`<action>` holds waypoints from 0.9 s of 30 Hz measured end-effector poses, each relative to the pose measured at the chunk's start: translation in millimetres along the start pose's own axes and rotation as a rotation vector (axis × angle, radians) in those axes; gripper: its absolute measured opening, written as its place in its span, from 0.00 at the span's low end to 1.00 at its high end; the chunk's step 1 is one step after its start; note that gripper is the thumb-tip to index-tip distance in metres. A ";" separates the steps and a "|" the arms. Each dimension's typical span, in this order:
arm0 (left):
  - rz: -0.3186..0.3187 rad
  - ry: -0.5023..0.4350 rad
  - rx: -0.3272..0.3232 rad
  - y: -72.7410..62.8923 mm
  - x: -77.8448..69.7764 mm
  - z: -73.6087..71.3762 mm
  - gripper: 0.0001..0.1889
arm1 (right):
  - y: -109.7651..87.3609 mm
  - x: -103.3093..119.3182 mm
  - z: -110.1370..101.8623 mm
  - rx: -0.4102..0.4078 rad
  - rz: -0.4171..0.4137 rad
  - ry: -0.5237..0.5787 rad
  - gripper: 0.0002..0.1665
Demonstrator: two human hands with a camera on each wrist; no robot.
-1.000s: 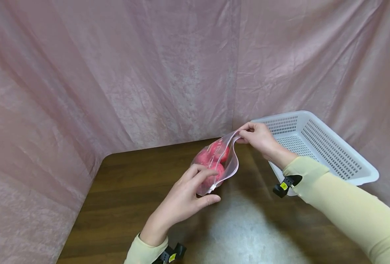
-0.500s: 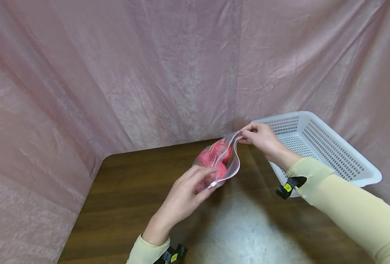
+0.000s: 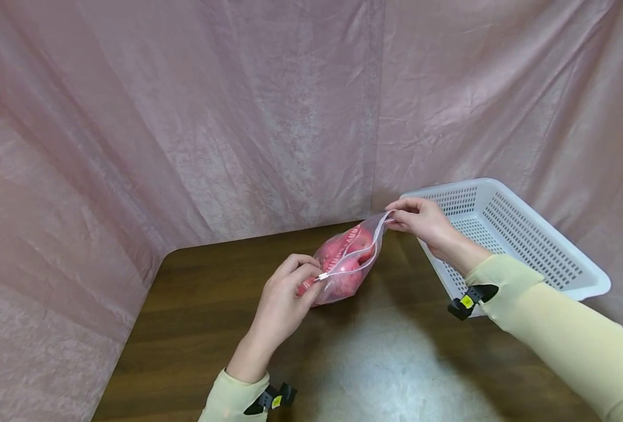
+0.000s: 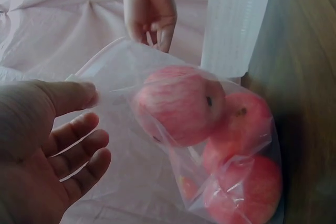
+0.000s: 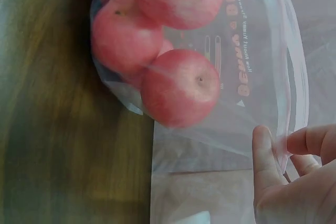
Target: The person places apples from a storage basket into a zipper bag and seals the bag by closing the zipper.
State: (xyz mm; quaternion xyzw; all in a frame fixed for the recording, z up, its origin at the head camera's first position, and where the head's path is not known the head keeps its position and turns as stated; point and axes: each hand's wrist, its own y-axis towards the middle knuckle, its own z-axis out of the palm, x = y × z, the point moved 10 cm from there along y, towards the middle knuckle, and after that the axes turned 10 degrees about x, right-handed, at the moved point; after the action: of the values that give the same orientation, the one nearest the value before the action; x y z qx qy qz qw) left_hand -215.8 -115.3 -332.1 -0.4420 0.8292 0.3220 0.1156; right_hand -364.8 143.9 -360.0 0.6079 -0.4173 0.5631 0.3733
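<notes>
A clear zip bag (image 3: 375, 239) with red lettering holds several red apples (image 5: 181, 87). My left hand (image 3: 283, 302) pinches the bag's near left corner, right at a white zip slider (image 3: 323, 275). In the left wrist view, the thumb (image 4: 76, 97) of that hand lies along the bag's top edge, the other fingers below it. My right hand (image 3: 427, 227) pinches the opposite end of the mouth between thumb and fingers, as the right wrist view shows. Between the hands the zip edge stretches slantwise, and the apples sit low in the bag near the table.
A white perforated basket (image 3: 535, 225) stands on the right, partly behind my right hand and forearm. The dark wooden table (image 3: 184, 328) extends under both arms. A pink curtain (image 3: 290, 117) hangs along its back and left edges.
My left hand has closed its fingers on the bag's corner by the slider and pulled it up and left. The mouth has narrowed and straightened. My right hand has shifted slightly right, still gripping.
</notes>
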 end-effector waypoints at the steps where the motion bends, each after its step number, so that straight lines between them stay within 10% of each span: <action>1: -0.007 0.007 -0.011 0.0 1.9 -2.2 0.09 | -0.4 -1.4 -1.6 -0.007 0.004 -0.003 0.20; 12: -0.038 0.057 -0.098 -0.2 15.5 -22.7 0.08 | -8.8 -6.0 -6.5 0.013 0.019 -0.048 0.22; 27: -0.066 0.076 -0.169 4.6 36.3 -44.4 0.06 | -26.2 11.2 1.5 -0.017 -0.210 -0.674 0.10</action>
State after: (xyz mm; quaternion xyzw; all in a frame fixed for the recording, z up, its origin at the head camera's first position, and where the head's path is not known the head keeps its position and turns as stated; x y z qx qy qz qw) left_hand -236.5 -165.6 -313.4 -0.4890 0.7880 0.3698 0.0571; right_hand -339.7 151.3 -348.5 0.7960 -0.4568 0.2857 0.2756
